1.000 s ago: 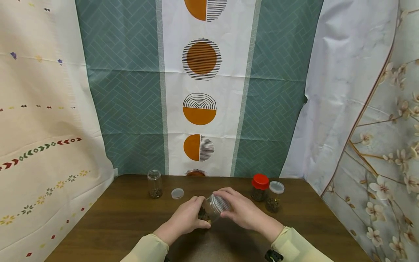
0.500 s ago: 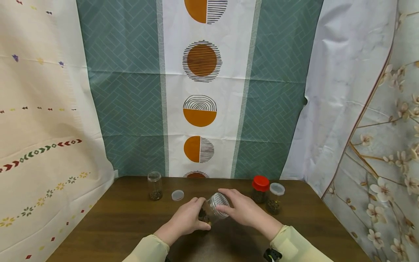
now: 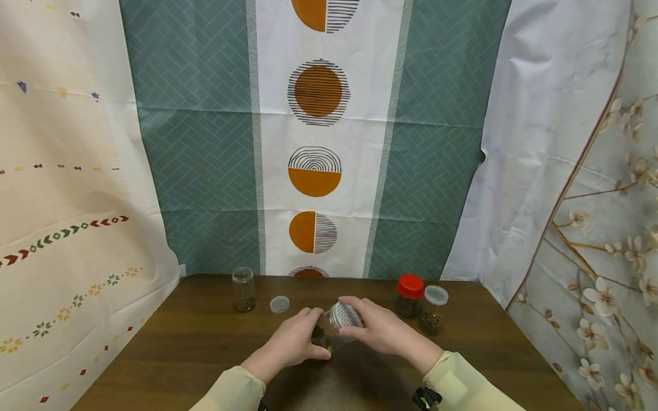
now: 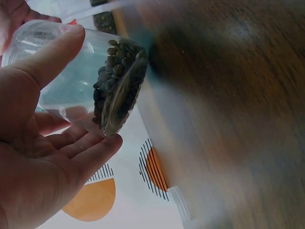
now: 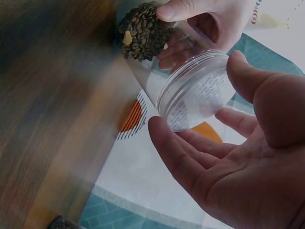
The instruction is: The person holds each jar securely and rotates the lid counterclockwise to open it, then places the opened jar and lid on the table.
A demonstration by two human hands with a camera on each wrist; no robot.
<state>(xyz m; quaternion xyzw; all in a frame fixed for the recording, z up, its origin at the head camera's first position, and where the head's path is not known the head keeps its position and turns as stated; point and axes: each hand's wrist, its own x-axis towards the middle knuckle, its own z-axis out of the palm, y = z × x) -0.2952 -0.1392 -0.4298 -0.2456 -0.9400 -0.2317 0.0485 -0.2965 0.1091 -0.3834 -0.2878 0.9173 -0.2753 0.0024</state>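
Observation:
Over the middle of the table, a clear jar (image 3: 330, 335) is held tilted with its lidded end towards the right. Small dark brown seed-like pieces (image 4: 119, 67) with a few yellowish bits sit at its base end. My left hand (image 3: 290, 344) holds the jar's body, thumb on one side and fingers on the other. At the other end is a clear screw lid (image 5: 198, 98) with fine print on its top. Thumb and fingertips of my right hand (image 3: 385, 331) grip its rim. The lid is on the jar; how tightly cannot be told.
An uncapped clear jar (image 3: 244, 291) with a little dark filling stands at the back left. Beside it lies a loose clear lid (image 3: 280, 304). Back right, a red-lidded jar (image 3: 409, 289) stands next to a clear-lidded jar (image 3: 432, 314). A patterned cloth (image 3: 319, 131) hangs behind the table.
The fingers of my right hand have shifted round the lid's rim, showing more of its printed top than a second ago. My left hand and the jar's body stay nearly in place.

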